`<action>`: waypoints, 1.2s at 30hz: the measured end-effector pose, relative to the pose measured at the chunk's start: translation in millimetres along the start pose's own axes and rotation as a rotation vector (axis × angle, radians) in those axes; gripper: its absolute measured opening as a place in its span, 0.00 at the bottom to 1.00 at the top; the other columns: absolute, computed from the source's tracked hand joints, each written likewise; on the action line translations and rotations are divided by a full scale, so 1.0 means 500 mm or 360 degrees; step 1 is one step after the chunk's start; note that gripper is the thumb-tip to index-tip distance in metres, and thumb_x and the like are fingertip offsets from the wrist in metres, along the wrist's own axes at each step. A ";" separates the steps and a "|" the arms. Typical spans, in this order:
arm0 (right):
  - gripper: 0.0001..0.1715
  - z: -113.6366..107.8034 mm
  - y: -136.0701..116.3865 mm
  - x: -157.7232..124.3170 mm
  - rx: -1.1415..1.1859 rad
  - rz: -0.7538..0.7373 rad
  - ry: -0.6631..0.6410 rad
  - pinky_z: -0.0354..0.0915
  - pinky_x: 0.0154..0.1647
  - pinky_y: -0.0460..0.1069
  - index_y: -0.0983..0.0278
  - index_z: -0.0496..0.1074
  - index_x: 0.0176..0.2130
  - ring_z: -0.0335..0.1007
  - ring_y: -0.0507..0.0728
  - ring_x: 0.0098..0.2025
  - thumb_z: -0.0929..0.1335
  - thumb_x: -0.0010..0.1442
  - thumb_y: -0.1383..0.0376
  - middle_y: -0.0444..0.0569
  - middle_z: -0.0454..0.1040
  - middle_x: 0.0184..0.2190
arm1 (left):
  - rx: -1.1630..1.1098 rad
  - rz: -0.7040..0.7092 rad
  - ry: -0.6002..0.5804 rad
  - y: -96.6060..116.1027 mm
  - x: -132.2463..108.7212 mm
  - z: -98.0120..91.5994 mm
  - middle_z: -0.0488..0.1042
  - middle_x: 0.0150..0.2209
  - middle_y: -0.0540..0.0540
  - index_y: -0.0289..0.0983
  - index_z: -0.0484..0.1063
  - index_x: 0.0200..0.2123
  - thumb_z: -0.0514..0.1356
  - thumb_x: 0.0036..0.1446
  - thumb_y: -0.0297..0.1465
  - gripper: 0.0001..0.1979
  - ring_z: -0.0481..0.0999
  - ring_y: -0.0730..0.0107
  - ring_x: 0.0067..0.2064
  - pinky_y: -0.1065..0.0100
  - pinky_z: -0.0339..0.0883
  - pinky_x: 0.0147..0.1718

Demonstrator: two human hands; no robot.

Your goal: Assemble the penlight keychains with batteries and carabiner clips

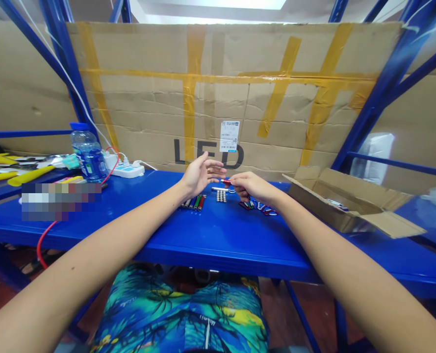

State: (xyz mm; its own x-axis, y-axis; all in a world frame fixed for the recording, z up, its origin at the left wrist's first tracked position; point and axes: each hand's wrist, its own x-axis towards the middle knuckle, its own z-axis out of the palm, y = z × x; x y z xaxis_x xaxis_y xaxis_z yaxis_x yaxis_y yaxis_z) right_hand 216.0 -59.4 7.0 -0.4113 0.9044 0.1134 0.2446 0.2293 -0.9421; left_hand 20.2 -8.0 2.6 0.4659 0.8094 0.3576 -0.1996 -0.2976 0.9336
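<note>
My right hand (253,187) is closed in a pinch on a small red tube (225,182) with a pale end, held above the blue table (203,235). My left hand (202,175) is open just left of it, its fingers stretched toward the tube and apart from it. Beneath the hands lie a slim silver rod (220,189) and a block of small silver round pieces (221,196). Several coloured tubes (195,202) line up below my left hand, partly hidden by the wrist. Under my right wrist are several coloured carabiners (265,210), also partly covered.
An open cardboard box (317,203) with silver items inside stands on the right. At the left are a water bottle (87,152), a white power strip (124,169), a red cable (43,240) and yellow-handled tools (30,176). Large taped cardboard (147,108) rises behind the table.
</note>
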 end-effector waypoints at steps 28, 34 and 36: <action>0.08 -0.001 -0.006 0.000 0.0012 0.0028 0.0046 0.50 0.19 0.46 0.63 0.65 0.30 0.45 0.49 0.20 0.63 0.62 0.67 0.39 0.48 0.20 | -0.0158 -0.0073 0.0000 -0.006 0.001 -0.002 0.79 0.42 0.36 0.34 0.74 0.40 0.48 0.57 0.57 0.32 0.75 0.52 0.49 0.58 0.69 0.43; 0.07 0.000 -0.005 0.002 -0.0004 0.0022 0.0066 0.50 0.18 0.46 0.64 0.67 0.31 0.45 0.49 0.20 0.63 0.61 0.67 0.39 0.49 0.20 | -0.0121 -0.0060 -0.0036 -0.007 0.003 -0.004 0.79 0.42 0.36 0.34 0.74 0.42 0.48 0.56 0.58 0.34 0.75 0.52 0.49 0.57 0.69 0.43; 0.07 -0.002 -0.003 0.003 -0.0019 0.0009 0.0066 0.51 0.18 0.46 0.64 0.66 0.29 0.45 0.49 0.20 0.63 0.61 0.68 0.38 0.49 0.19 | -0.0147 -0.0066 -0.0024 -0.007 0.003 -0.003 0.79 0.41 0.37 0.34 0.74 0.41 0.48 0.57 0.58 0.33 0.75 0.52 0.48 0.58 0.69 0.42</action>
State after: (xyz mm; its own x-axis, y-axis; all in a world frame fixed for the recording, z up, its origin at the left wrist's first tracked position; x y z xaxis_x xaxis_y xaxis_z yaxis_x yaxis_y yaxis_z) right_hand 215.7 -57.9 8.8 -0.3733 0.9198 0.1212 0.2572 0.2281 -0.9391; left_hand 20.3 -4.7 -0.3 0.4884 0.8119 0.3197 -0.2584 -0.2154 0.9417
